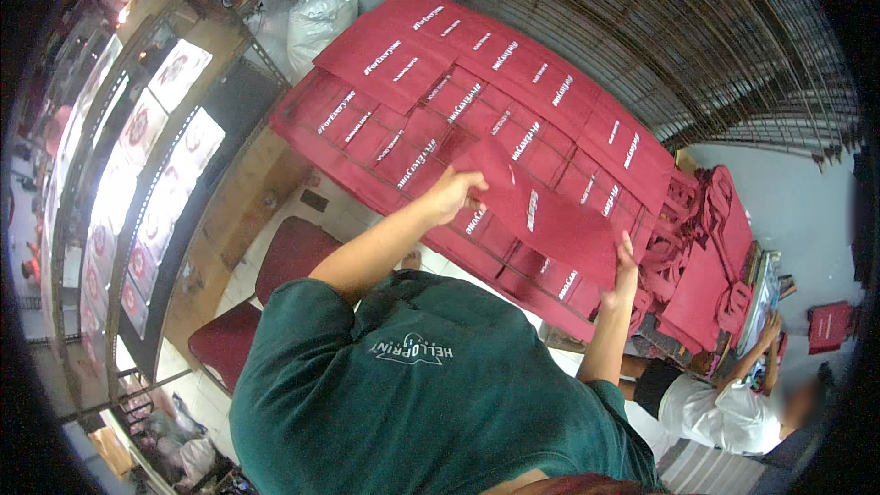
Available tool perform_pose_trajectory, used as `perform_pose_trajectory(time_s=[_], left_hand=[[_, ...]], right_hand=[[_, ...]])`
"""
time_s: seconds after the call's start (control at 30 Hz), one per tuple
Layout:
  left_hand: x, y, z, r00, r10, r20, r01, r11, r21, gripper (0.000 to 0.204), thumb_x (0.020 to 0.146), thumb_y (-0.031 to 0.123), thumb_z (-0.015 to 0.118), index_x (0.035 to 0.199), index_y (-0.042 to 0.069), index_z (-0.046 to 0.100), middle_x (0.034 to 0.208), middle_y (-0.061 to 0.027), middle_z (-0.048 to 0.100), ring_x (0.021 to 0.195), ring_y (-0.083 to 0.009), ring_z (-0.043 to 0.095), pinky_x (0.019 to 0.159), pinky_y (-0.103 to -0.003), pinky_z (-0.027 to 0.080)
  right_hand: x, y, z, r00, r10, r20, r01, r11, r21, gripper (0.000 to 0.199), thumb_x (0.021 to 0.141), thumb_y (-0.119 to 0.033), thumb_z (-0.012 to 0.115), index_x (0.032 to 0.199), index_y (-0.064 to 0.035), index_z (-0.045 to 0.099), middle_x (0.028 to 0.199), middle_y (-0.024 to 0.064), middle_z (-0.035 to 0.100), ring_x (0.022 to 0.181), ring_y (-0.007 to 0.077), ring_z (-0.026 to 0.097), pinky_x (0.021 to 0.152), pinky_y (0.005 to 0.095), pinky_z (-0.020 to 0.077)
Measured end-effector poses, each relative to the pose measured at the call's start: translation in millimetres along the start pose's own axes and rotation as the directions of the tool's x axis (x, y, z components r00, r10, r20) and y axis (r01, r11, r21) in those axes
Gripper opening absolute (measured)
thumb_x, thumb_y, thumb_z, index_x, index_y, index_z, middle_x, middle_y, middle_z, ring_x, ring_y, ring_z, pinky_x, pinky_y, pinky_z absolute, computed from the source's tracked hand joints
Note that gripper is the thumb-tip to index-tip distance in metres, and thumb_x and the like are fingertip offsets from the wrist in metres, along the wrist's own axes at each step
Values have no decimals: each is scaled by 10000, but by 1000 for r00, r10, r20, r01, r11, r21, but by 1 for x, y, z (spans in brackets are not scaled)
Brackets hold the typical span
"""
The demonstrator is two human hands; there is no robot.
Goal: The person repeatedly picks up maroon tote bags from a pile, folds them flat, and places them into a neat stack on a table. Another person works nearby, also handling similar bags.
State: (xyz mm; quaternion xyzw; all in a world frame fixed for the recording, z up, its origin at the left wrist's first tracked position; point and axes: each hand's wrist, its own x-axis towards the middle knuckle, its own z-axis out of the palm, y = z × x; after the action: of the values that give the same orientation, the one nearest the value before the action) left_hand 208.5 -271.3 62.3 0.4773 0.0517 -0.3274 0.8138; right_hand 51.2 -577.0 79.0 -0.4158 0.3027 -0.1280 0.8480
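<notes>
Two hands held one red fabric bag piece (pixel 541 211) in the head view: my left hand (pixel 451 194) pinched its upper left edge, fingers closed on the cloth, and my right hand (pixel 626 266) gripped its lower right corner, fingers narrow on it. I held it just above the overlapping rows of red bags (pixel 477 82) spread over the table. Let go unevenly, I judged, it could have landed crooked, dragged its neighbours out of line, or slid toward the heap of handles (pixel 697 247) at the right edge.
</notes>
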Motion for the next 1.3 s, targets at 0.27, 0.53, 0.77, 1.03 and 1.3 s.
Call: perform_pose_trajectory(time_s=[0.27,0.53,0.77,1.03,1.3], left_hand=[[48,89,-76,942,332,-46,-332,943,-7,577,769,-13,533,1307,147,401,969,-50,594,785,-139,580,562,-280,503],[153,68,-185,904,338,-262,-256,919,302,585,767,7,622,1299,80,390,1076,-119,586,884,-193,602,663,-287,526],[159,53,-216,689,660,-299,-122,513,850,517,699,117,681,1176,17,509,1010,-219,608,925,-354,597,823,-392,467],[157,65,-215,683,678,-272,-79,439,895,484,707,119,673,1159,18,533,993,-228,607,953,-361,579,856,-425,444],[154,69,-219,686,663,-300,-3,415,910,471,702,118,680,1141,10,549,1061,-227,571,1028,-360,532,899,-409,417]], right_hand=[[62,-14,106,997,48,68,-47,999,-18,290,863,-185,514,1129,-76,555,1012,-16,561,750,133,455,640,252,397],[202,74,92,983,58,-175,-95,972,-216,235,798,-2,574,1025,-61,551,973,45,538,788,168,515,680,339,512],[191,108,128,976,-1,-216,-47,975,-217,222,796,46,548,989,-50,497,919,63,521,800,174,537,770,397,548],[194,116,123,951,-63,-301,-19,965,-262,194,807,13,548,946,-8,413,917,109,505,778,193,576,745,376,569],[177,122,130,947,-56,-315,-4,983,-185,328,822,-1,529,1092,23,343,953,150,487,790,258,580,730,369,574]])
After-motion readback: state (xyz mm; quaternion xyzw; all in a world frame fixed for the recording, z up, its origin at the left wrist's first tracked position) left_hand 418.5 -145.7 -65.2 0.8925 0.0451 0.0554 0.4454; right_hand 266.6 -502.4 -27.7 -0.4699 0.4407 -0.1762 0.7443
